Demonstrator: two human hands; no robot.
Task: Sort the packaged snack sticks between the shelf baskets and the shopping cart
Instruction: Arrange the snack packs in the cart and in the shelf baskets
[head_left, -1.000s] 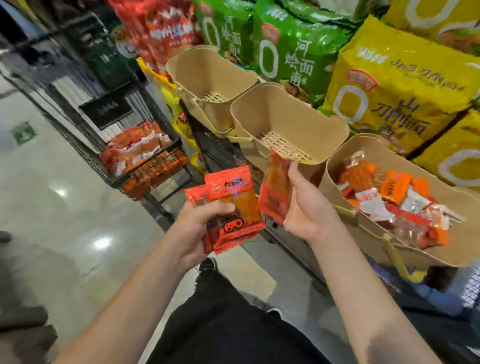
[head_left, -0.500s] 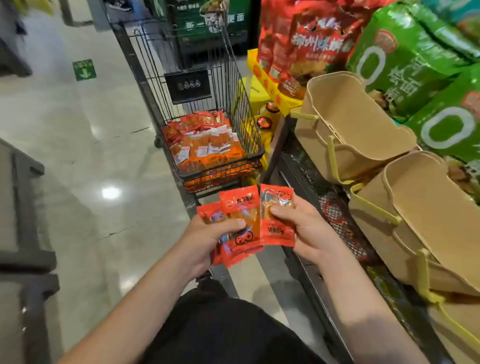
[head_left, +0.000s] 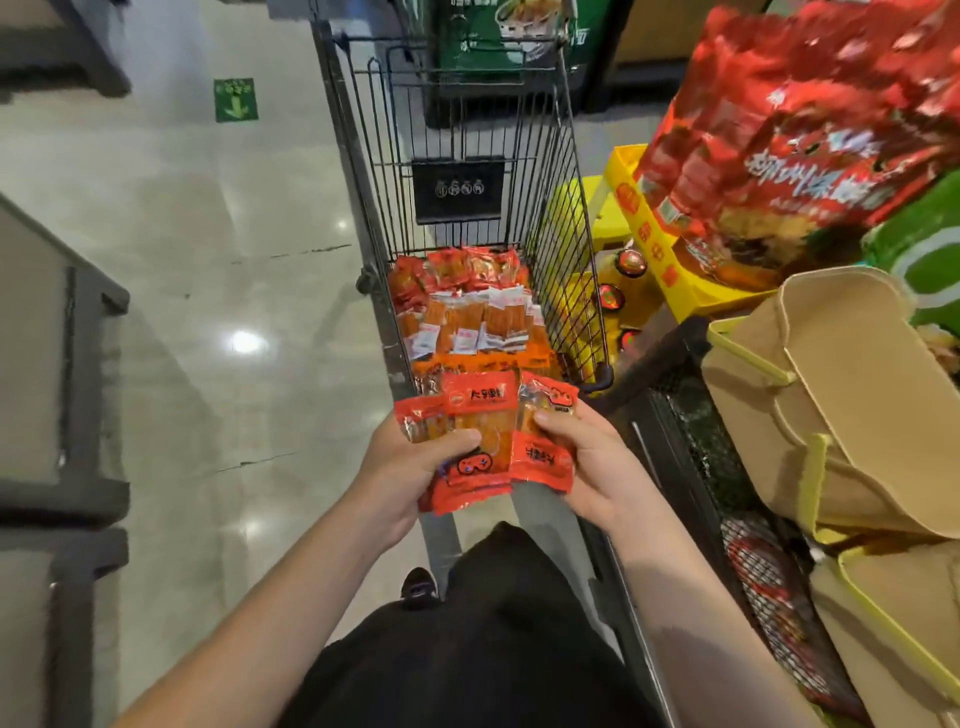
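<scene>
My left hand (head_left: 400, 475) grips a fanned stack of red-orange snack stick packets (head_left: 475, 447) just in front of my body. My right hand (head_left: 592, 467) pinches one more red packet (head_left: 543, 447) pressed against the right side of that stack. Straight ahead stands the black wire shopping cart (head_left: 363, 197), its floor covered with rows of similar red and orange packets (head_left: 467, 306). At the right sit two tan shelf baskets with yellow handles, a nearer one (head_left: 898, 613) and a farther one (head_left: 852, 395); what is inside them is hidden.
Big red (head_left: 810, 124) and green (head_left: 924, 249) noodle bags lie on the shelf behind the baskets. A yellow box (head_left: 649, 234) and a black wire shelf edge (head_left: 675, 467) lie between cart and baskets. Dark display units (head_left: 57, 364) stand at the left on shiny floor.
My view swung left from the shelf baskets to the cart. My right hand carried its single packet from the basket side over to the stack in my left hand.
</scene>
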